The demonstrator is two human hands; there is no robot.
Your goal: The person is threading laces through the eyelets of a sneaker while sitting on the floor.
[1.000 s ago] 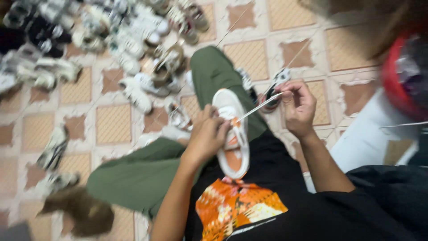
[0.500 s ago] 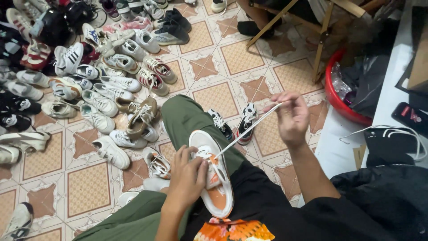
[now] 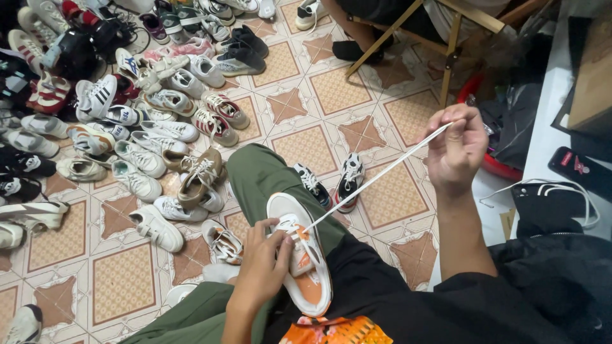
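One sneaker [image 3: 299, 255], toe pointing away.

**A floor-level shoe workroom or resale stall**

You are sitting low on a tiled floor [image 3: 357, 137] patterned in tan squares and brown diamonds, in what looks like a shoe cleaning, repair or second-hand sales room. To your far left, a heap of loose sneakers [image 3: 127, 108] spreads across the tiles, many pairs mixed together, mostly white, some tan, black and red. At the far right stand the legs of a wooden folding chair [image 3: 446, 44], with a red plastic basin [image 3: 494, 167] holding dark bags beside it. A white ledge [image 3: 542, 137] runs along your right.
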